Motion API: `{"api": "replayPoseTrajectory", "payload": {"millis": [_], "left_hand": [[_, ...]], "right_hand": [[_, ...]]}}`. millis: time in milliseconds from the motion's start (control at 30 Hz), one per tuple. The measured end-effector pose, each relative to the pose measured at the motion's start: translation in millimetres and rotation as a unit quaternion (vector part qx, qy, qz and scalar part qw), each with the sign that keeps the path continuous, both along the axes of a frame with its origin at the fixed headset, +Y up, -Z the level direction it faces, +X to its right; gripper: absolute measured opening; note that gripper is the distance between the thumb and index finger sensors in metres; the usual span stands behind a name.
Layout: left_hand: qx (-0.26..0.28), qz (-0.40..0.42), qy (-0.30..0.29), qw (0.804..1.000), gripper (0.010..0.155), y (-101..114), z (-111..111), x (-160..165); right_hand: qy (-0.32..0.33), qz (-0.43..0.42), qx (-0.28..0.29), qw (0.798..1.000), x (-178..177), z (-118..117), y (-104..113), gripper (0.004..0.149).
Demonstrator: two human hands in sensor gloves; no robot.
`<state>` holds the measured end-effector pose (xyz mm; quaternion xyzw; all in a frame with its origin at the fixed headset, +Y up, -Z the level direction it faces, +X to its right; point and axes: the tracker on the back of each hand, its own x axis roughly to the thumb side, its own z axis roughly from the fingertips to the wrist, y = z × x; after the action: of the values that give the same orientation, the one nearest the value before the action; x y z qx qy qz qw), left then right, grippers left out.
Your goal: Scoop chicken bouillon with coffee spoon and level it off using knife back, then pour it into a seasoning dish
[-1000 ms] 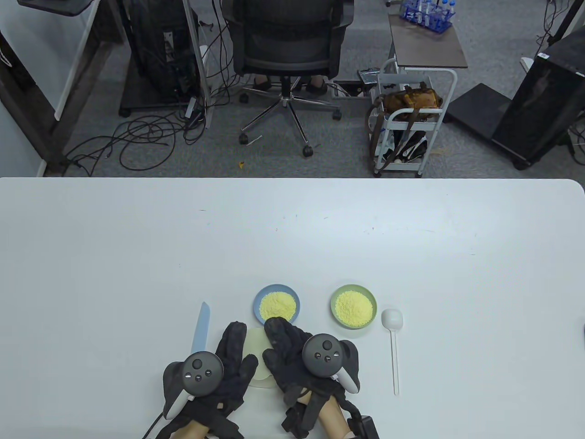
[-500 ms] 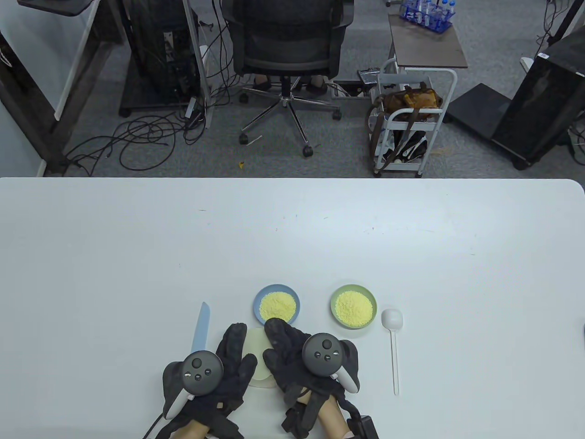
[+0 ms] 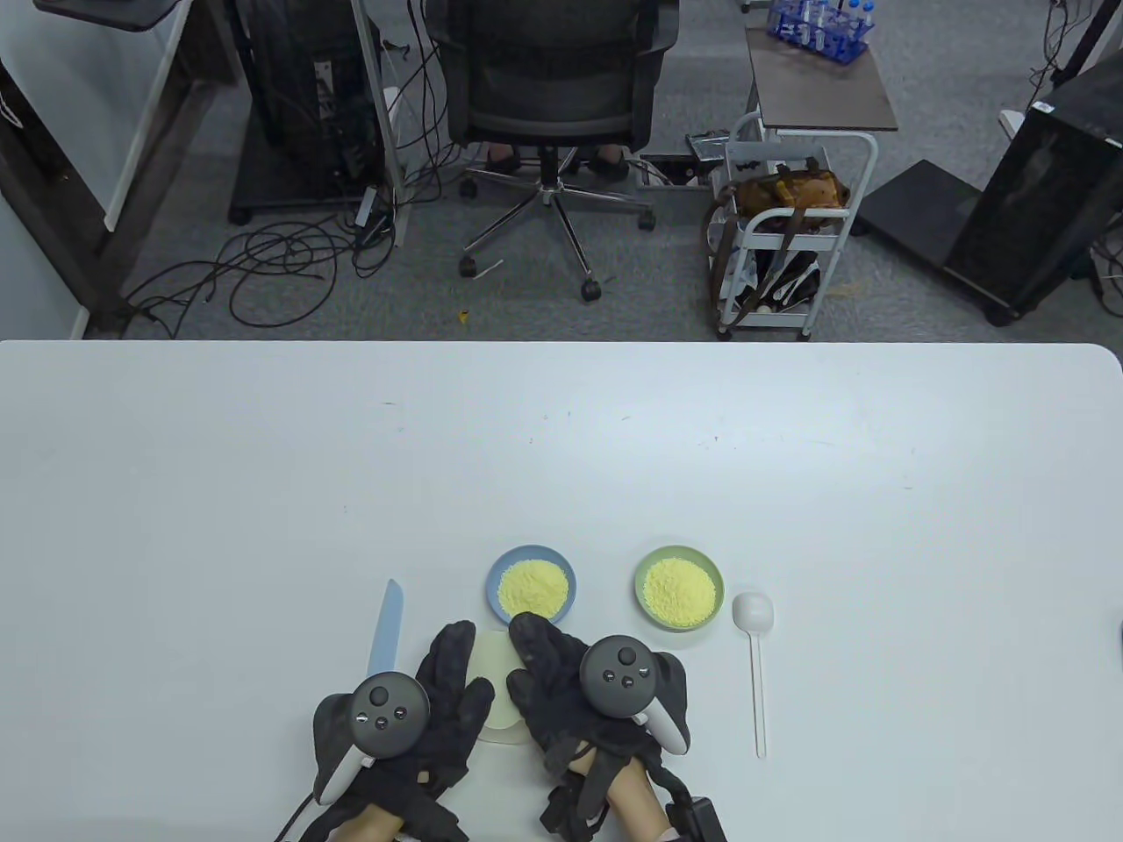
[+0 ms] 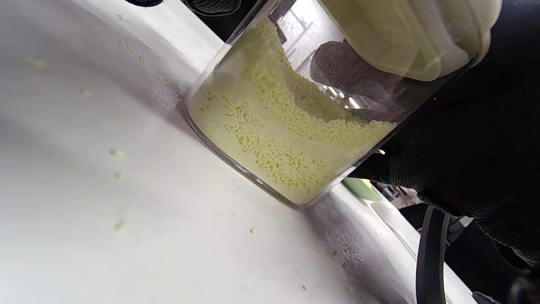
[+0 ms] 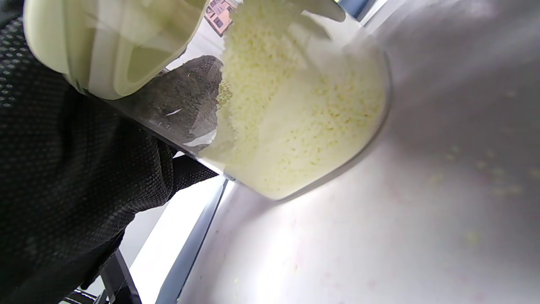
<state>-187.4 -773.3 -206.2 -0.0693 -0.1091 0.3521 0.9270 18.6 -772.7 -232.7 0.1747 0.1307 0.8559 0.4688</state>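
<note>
A glass jar of yellow chicken bouillon (image 4: 291, 135) (image 5: 303, 122) with a pale lid (image 3: 491, 680) stands near the table's front edge. My left hand (image 3: 456, 680) holds it from the left and my right hand (image 3: 531, 658) from the right, fingers curled around it. The jar's body is hidden under the hands in the table view. A light blue knife (image 3: 386, 627) lies just left of my left hand. The white coffee spoon (image 3: 754, 614) lies at the right, handle toward me. A blue dish (image 3: 493, 583) and a green dish (image 3: 717, 589) each hold bouillon.
Loose bouillon grains speckle the white table (image 4: 118, 181) around the jar. Beyond the table's far edge stand an office chair (image 3: 553, 79) and a white cart (image 3: 790, 228). The table top behind the dishes is bare.
</note>
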Motion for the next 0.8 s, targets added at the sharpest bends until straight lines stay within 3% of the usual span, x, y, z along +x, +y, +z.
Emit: {"api": "replayPoseTrajectory", "payload": {"millis": [567,800], "left_hand": [[0.014,-0.021,0.000,1.000,0.082,5,1,-4],[0.078,0.024,0.038,0.996,0.086,28,5,-19]], "right_hand": [[-0.020,-0.003,0.013,1.000,4,3,1,0.062],[-0.066,-0.009,0.117,0.991,28,14,28,0.069]]}}
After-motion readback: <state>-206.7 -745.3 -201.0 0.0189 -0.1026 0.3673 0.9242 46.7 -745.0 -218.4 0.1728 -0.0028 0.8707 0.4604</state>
